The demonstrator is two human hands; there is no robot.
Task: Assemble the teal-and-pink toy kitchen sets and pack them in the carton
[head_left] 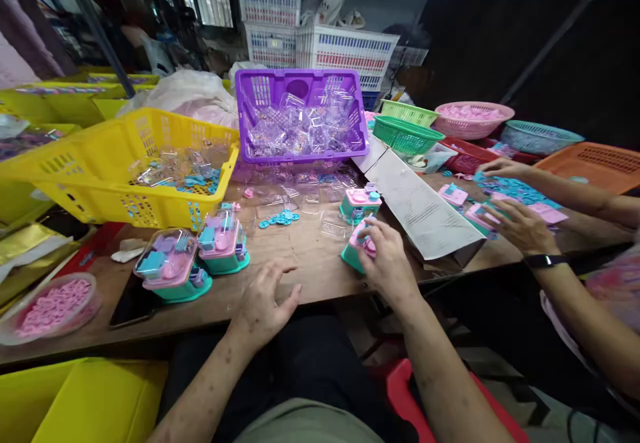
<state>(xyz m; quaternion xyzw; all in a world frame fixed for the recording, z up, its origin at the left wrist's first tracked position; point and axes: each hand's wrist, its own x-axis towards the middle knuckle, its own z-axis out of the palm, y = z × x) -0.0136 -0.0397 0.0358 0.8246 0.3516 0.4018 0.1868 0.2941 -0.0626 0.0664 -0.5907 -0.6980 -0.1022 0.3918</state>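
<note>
My right hand (386, 256) is closed around a pink and teal toy set (353, 256) at the table's front edge, its fingers over the pink top. My left hand (267, 303) rests on the wooden table with thumb and fingers apart, holding nothing. Another toy set (361, 204) stands just behind the one in my right hand. Left of my left hand are a toy set (223, 246) with purple and blue parts on top and one under a clear cover (170, 263). Small blue plastic pieces (280, 219) lie ahead, near clear plastic covers (335, 225).
A yellow basket (100, 193) and a purple basket (303, 158) hold clear plastic parts. Pink pieces fill a round tub (55, 306) beside a dark phone (134, 301). A cardboard box (425, 203) separates me from a co-worker's hands (525, 226) at right.
</note>
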